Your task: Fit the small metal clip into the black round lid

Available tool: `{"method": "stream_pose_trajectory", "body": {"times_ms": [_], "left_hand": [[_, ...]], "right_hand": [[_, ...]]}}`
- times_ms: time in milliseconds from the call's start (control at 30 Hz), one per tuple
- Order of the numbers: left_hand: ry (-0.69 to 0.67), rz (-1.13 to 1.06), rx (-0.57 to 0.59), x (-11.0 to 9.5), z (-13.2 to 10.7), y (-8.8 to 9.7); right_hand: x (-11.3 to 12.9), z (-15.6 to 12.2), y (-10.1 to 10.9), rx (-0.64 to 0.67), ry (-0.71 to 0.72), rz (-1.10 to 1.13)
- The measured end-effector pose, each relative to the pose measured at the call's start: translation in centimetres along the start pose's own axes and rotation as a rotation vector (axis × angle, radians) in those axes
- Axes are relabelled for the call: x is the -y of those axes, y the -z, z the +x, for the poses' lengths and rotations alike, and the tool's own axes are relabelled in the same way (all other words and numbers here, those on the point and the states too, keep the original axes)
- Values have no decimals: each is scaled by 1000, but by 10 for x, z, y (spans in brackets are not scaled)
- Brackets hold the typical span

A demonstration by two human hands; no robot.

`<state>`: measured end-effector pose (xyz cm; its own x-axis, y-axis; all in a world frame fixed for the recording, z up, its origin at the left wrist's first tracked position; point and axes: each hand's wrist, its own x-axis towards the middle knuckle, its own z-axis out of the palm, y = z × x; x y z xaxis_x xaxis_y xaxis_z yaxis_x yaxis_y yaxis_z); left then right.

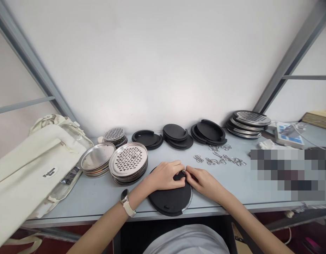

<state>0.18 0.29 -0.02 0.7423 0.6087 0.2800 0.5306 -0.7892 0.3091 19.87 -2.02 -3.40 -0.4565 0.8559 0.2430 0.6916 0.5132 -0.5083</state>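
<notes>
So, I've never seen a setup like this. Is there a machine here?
No machine, just a person's two bare hands. The single picture comes from a camera worn on their head, looking forward and down. The left hand rests on a round black disc; the right hand is at its edge. A shiny bit shows between the hands, too small to name; I can't tell which hand grips it. Beyond them, the table holds a perforated metal disc atop a stack, loose wire pieces and more black discs. A cream bag is at the left.
</notes>
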Motion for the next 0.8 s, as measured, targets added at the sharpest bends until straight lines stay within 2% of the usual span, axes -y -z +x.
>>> {"method": "stream_pose_trajectory", "body": {"times_ms": [800], "left_hand": [[19,-33,9,0,0,0]], "right_hand": [[0,-1,0,-42,36,-31]]}}
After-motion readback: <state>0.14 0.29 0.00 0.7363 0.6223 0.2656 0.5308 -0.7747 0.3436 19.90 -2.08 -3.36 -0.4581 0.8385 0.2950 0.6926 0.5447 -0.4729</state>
